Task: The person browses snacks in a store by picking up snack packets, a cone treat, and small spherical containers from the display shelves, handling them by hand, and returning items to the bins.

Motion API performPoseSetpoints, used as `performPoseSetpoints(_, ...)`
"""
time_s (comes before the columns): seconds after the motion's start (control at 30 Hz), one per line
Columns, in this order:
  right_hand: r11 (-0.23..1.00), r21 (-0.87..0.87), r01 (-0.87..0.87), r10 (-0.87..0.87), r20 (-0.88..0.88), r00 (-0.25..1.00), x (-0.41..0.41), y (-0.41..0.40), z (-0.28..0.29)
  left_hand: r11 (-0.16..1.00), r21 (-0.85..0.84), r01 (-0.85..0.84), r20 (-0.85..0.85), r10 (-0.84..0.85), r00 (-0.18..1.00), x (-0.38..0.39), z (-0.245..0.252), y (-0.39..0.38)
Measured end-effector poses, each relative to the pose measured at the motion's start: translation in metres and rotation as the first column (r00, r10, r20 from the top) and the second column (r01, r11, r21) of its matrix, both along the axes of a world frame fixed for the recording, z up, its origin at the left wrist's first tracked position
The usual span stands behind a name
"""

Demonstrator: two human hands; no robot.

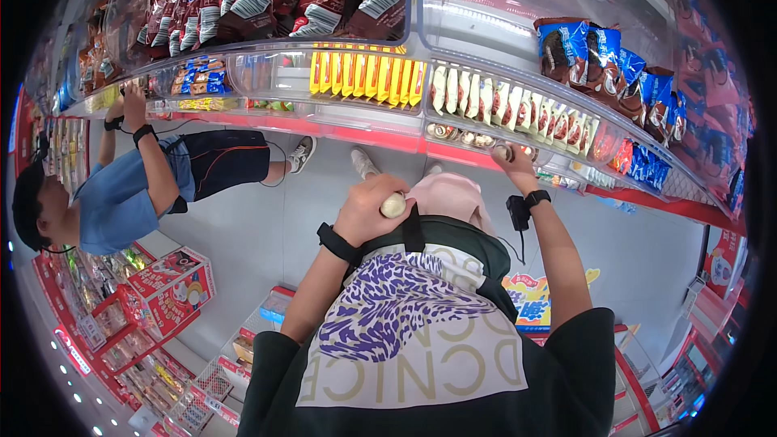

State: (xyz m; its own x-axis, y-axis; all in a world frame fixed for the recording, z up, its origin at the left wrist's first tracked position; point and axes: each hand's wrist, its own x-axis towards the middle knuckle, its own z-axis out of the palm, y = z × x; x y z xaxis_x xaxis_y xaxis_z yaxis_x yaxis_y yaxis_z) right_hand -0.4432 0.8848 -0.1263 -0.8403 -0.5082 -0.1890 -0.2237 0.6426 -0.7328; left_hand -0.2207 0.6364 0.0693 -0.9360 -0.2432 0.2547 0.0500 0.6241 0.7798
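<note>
My left hand (369, 209) is in front of my waist, its fingers closed around a pale, round, egg-like item (393, 205). Out at the shelf's lower tier, my right hand (521, 169) grips a similar small round item (502, 152) with its fingertips. Beside it, in the lower clear bin, lie several round wrapped items (473, 138). Directly above them, a row of white-and-red snack packets (510, 106) stands in a clear plastic bin. Yellow packets (367, 76) fill part of the neighbouring bin to the left.
Brown snack bags (261, 3) and blue-and-brown bags (564, 51) occupy the upper clear bins. A person in a blue shirt (124, 194) reaches into the same shelf on the left. Behind me are a red display box (173, 291) and wire racks (212, 376). Grey floor (285, 218) lies below.
</note>
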Motion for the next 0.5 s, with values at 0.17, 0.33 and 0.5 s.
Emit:
performPoseSetpoints(0.17, 0.923, 0.360, -0.138, 0.120, 0.071, 0.990, -0.036, -0.004, -0.072, 0.999, -0.035, 0.005, 0.032, -0.004, 0.999, 0.007, -0.002, 0.006)
performPoseSetpoints(0.33, 0.807, 0.524, -0.272, 0.436, -0.218, 0.873, -0.044, -0.004, -0.127, 0.998, -0.041, -0.041, 0.030, 0.043, 0.999, 0.016, -0.001, 0.001)
performPoseSetpoints(0.5, 0.854, 0.495, -0.159, 0.288, -0.195, 0.938, -0.032, -0.015, -0.107, 0.998, -0.015, -0.059, 0.087, 0.060, 0.994, 0.022, 0.002, -0.002)
